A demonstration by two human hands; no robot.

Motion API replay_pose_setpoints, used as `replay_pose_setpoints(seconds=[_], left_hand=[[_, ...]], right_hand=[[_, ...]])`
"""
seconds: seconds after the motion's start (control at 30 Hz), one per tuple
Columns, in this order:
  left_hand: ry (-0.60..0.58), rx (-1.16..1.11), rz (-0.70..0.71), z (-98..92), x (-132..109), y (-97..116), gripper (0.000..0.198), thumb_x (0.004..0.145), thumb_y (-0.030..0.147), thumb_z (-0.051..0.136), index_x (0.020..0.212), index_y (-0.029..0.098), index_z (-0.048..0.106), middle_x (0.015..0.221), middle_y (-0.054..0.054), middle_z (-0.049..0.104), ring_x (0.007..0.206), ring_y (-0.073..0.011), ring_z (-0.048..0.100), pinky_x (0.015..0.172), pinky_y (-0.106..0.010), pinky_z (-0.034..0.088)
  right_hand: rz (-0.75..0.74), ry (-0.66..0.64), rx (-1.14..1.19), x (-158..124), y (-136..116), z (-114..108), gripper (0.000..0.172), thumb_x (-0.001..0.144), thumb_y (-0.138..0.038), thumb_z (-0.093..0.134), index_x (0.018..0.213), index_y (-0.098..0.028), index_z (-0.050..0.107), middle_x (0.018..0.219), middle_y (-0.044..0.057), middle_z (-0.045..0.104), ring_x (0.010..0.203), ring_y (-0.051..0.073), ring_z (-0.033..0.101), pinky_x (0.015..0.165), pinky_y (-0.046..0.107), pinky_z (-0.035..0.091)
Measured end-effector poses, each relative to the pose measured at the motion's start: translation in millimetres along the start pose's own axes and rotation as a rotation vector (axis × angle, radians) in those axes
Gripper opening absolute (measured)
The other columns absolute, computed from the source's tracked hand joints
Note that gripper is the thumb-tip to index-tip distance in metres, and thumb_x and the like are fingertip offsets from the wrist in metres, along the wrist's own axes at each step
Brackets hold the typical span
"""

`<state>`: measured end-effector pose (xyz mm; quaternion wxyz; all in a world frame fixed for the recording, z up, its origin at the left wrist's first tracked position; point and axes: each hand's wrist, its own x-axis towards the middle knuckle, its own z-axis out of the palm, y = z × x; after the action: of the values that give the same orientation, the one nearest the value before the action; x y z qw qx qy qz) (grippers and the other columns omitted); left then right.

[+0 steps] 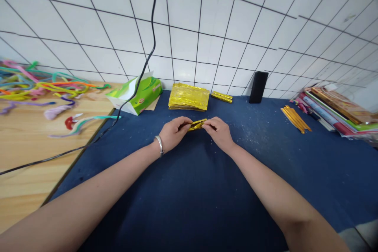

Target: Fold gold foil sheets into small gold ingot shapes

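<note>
Between my two hands is a small folded piece of gold foil paper (197, 125), held just above the dark blue table surface. My left hand (175, 133), with a silver bangle at the wrist, pinches its left end. Its right end sits between the thumb and fingers of my right hand (220, 133). A dark gap shows along the fold; the ends are hidden by my fingertips. Straight behind lies a thick stack of gold foil sheets (189, 97). To the right of the stack are narrow folded gold pieces (222, 97) against the wall.
A green tissue pack (144, 96) stands left of the stack, crossed by a black cable (153, 19). Colourful pipe cleaners (44, 86) litter the wooden table at left. A black phone (258, 87) leans on the tiled wall. Gold strips (296, 119) and piled books (336, 110) lie right.
</note>
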<state>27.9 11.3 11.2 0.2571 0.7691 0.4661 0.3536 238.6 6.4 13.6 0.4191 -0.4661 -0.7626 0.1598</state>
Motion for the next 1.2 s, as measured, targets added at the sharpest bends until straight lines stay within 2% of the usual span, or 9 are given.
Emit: replay_pose_setpoints(seconds=[0.33,0.63,0.8,0.97,1.2], left_hand=[[0.022,0.002,0.043,-1.6,-0.3,3.3,0.022,0.087,0.030,0.044,0.102,0.022,0.059,0.093,-0.001,0.064,0.081,-0.0137,0.058,0.075,-0.027,0.046],[0.040,-0.017,0.054,-2.2,-1.5,5.1,0.022,0.088,0.030,0.044,0.102,0.022,0.059,0.096,-0.001,0.064,0.086,-0.0139,0.058,0.079,-0.028,0.045],[0.018,-0.044,0.113,-2.9,-1.7,4.7,0.024,0.088,0.031,0.046,0.106,0.022,0.058,0.098,-0.002,0.063,0.089,-0.0141,0.057,0.081,-0.028,0.045],[-0.003,-0.012,0.184,-3.5,-0.8,2.4,0.025,0.084,0.033,0.053,0.106,0.022,0.058,0.101,-0.003,0.062,0.092,-0.0152,0.056,0.084,-0.030,0.045],[0.035,-0.017,0.140,-1.8,-0.9,0.0,0.023,0.085,0.033,0.051,0.102,0.022,0.060,0.097,-0.003,0.064,0.088,-0.0155,0.058,0.081,-0.030,0.046]], right_hand=[[0.156,0.009,0.028,1.8,-0.5,-2.9,0.020,0.083,-0.037,0.053,0.078,-0.021,0.064,0.077,0.000,0.060,0.074,0.014,0.056,0.070,0.027,0.042],[0.324,-0.019,0.252,0.8,0.6,0.3,0.024,0.081,-0.041,0.054,0.078,-0.019,0.062,0.064,-0.002,0.058,0.061,0.012,0.054,0.058,0.024,0.041],[0.393,-0.001,0.373,1.7,-0.9,0.8,0.025,0.078,-0.043,0.055,0.077,-0.019,0.060,0.063,-0.002,0.058,0.057,0.011,0.054,0.053,0.022,0.042],[0.419,0.008,0.440,2.5,-2.8,-0.4,0.025,0.077,-0.043,0.057,0.076,-0.019,0.060,0.061,-0.002,0.057,0.057,0.010,0.054,0.052,0.021,0.041],[0.448,0.003,0.485,1.5,-3.9,0.4,0.024,0.077,-0.042,0.055,0.074,-0.019,0.059,0.061,-0.002,0.057,0.057,0.010,0.053,0.053,0.021,0.042]])
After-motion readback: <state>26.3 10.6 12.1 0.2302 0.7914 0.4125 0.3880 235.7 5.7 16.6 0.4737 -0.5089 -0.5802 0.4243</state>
